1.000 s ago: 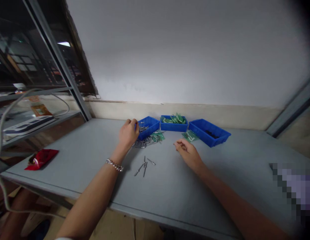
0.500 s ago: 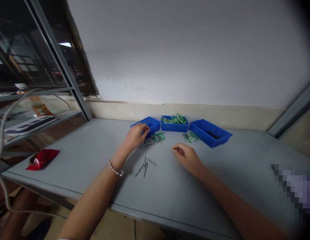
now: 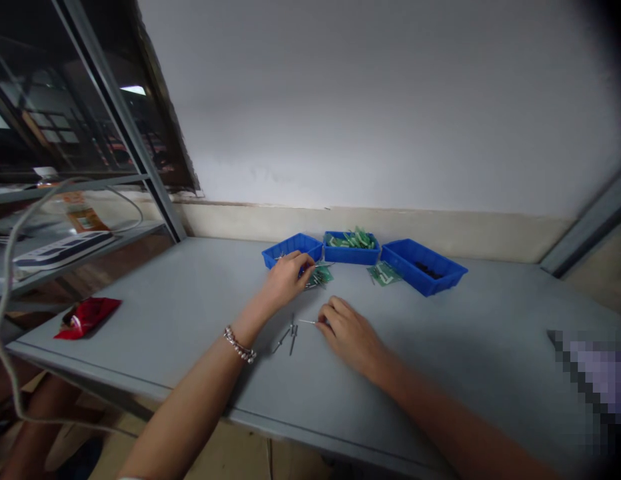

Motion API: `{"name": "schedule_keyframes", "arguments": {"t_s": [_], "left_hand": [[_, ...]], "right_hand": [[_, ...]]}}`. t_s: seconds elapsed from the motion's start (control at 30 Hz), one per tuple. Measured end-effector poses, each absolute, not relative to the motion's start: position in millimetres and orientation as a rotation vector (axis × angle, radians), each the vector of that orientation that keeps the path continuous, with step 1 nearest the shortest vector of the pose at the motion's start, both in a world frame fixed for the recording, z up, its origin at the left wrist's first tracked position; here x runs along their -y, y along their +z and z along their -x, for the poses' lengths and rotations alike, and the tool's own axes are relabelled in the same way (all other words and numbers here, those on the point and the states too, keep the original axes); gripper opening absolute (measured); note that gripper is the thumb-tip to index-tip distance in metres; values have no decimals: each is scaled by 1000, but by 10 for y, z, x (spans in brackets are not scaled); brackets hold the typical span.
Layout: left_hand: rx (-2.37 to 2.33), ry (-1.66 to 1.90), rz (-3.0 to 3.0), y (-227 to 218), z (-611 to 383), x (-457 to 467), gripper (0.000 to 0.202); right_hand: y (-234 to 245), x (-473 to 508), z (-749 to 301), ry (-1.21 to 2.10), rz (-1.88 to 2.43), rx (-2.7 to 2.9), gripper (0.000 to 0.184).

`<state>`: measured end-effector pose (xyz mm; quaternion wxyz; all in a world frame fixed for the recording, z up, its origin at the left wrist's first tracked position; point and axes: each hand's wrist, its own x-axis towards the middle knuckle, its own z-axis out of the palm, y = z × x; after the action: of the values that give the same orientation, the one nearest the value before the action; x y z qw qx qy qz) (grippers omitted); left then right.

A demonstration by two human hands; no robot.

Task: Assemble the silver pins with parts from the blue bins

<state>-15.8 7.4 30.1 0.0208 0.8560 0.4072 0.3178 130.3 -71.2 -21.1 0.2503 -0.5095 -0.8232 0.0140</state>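
Note:
My left hand (image 3: 287, 279), with a bracelet on its wrist, rests on the heap of metal pins (image 3: 314, 283) and green circuit boards just in front of the left blue bin (image 3: 292, 248); its fingers are curled over the heap. My right hand (image 3: 347, 331) lies low on the grey table (image 3: 190, 313), fingers pinched on a single metal pin (image 3: 307, 322). Two more loose pins (image 3: 287, 338) lie just left of it.
The middle blue bin (image 3: 351, 254) holds green parts; the right blue bin (image 3: 423, 268) holds dark bits. A green board (image 3: 383, 273) lies between them. A red packet (image 3: 86, 315) sits near the table's left edge. A metal shelf (image 3: 65, 250) stands at left.
My right hand slid left and down to the loose pins and pinched one. My left hand came out of the left bin onto the heap in front of it.

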Motion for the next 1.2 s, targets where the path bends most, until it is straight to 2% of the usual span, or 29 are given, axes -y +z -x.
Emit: {"name": "schedule_keyframes", "arguments": {"t_s": [0.1, 0.37, 0.93, 1.2], "left_hand": [[-1235, 938, -2557, 282, 147, -91, 19], [-1045, 546, -2245, 212, 72, -53, 40], [-885, 458, -1996, 223, 36, 1, 36], [-859, 486, -2021, 203, 40, -22, 34]], "right_hand": [[-209, 645, -1461, 103, 1390, 2109, 9], [-139, 555, -1714, 102, 1392, 1917, 9], [-151, 555, -1720, 50, 1362, 1902, 10], [-65, 551, -1690, 459, 1430, 1776, 21]]}}
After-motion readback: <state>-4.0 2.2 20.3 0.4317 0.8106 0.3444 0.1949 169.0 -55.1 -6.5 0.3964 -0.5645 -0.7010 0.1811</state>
